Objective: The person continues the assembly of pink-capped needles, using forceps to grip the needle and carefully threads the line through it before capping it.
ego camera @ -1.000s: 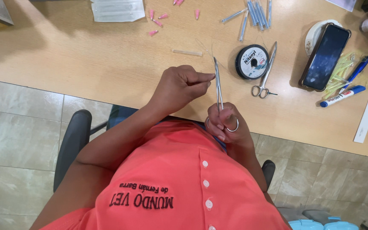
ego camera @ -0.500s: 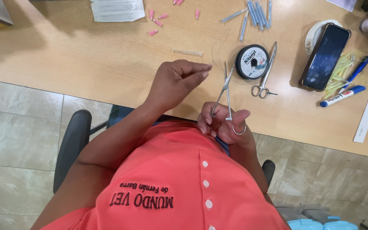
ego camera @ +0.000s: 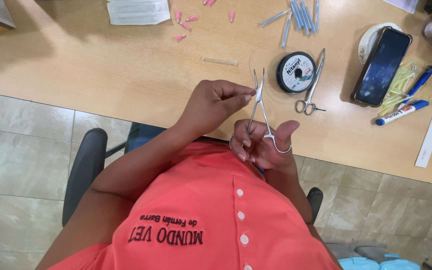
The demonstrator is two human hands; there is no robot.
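Note:
My left hand [ego camera: 215,102] is raised over the front edge of the wooden table [ego camera: 101,70], its thumb and forefinger pinched together at the jaws of a steel needle holder [ego camera: 257,100]. My right hand [ego camera: 263,145] grips that tool by its ring handles, with a finger through one ring. The two jaw tips point away from me and stand slightly apart. Whatever is pinched between the left fingertips is too fine to see. A black spool of thread [ego camera: 296,72] lies just beyond the tool, with a thin loop of line around it.
Steel scissors [ego camera: 312,85] lie right of the spool. A dark phone [ego camera: 382,65], pens and a marker [ego camera: 401,112] sit at the right. Blue-capped needles [ego camera: 298,15], pink caps [ego camera: 186,22], a clear tube [ego camera: 219,61] and a plastic packet [ego camera: 138,11] lie farther back. A black chair [ego camera: 83,170] is below.
The needle holder's jaws, together a second ago, have parted. My right hand has turned and shifted slightly right, while the left fingertips stay pinched at the jaws.

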